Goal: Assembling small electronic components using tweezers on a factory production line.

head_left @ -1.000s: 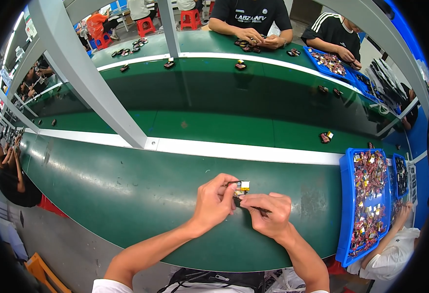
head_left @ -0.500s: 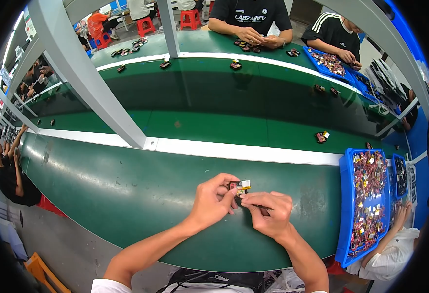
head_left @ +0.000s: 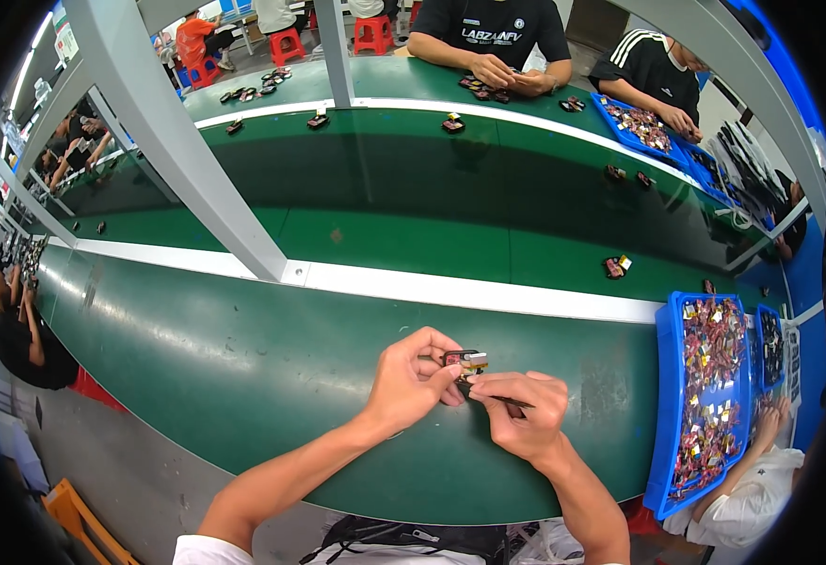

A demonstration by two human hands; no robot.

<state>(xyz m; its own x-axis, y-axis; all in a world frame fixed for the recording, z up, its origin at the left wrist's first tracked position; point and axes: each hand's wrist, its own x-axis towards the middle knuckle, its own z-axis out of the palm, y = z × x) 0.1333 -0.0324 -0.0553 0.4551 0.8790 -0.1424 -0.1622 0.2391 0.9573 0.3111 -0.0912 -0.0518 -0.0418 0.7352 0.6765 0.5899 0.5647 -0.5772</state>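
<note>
My left hand (head_left: 403, 384) pinches a small electronic assembly (head_left: 470, 361) above the green tabletop. Its black casing, reddish inner part and silver piece with a yellow edge show past my fingertips. Close against it, my right hand (head_left: 528, 411) grips a thin dark tool (head_left: 514, 402), which looks like tweezers. The tool's back end sticks out to the right below my fingers, while its tip is hidden at the assembly. Both hands meet in front of me, fingers closed.
On the right stands a blue tray (head_left: 664, 424) of red-and-silver parts, beside a smaller blue tray (head_left: 759, 330). A white rail (head_left: 450, 294) separates my table from a green conveyor (head_left: 403, 254) carrying several assemblies. A grey post (head_left: 201, 160) rises left. Co-workers sit opposite and at both sides.
The assembly has tilted slightly in my left hand, so its silver piece looks narrower. My right hand and the tool stay against it with barely any shift.
</note>
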